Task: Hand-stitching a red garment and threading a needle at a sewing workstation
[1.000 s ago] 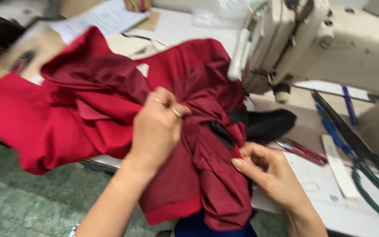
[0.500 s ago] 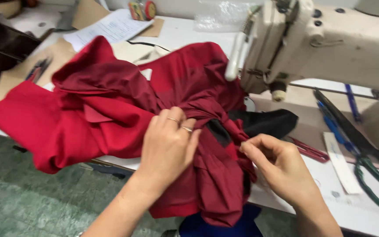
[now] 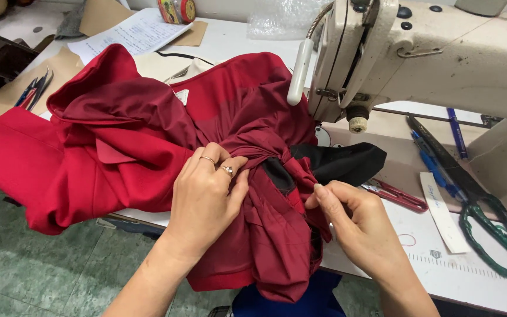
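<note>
1. Since the earlier frames the left hand (image 3: 206, 196) has slid lower and flattened over the bunched cloth; the right hand (image 3: 353, 220) has closed in toward the same gather.
2. Nearest: a blue cloth (image 3: 291, 299) hangs below the table edge, cut off by the frame bottom.
3. Left hand, two rings on it, presses down on the red garment (image 3: 118, 147), fingers curled into a fold; fingertips are buried in cloth.
4. Right hand pinches a red edge between thumb and forefinger, closed tight; the other fingers are tucked out of sight.
5. The garment lies heaped on the white table (image 3: 470, 276), one end drooping off the near edge.
6. A black fabric piece (image 3: 341, 161) shows partly from under the red folds.
7. Right: red-handled snips (image 3: 397, 195), green-handled scissors (image 3: 488, 217), handles partly cut off.
8. Beyond: sewing machine (image 3: 429, 58), needle area hidden by cloth.
9. Farthest: a written paper sheet (image 3: 130, 35).
</note>
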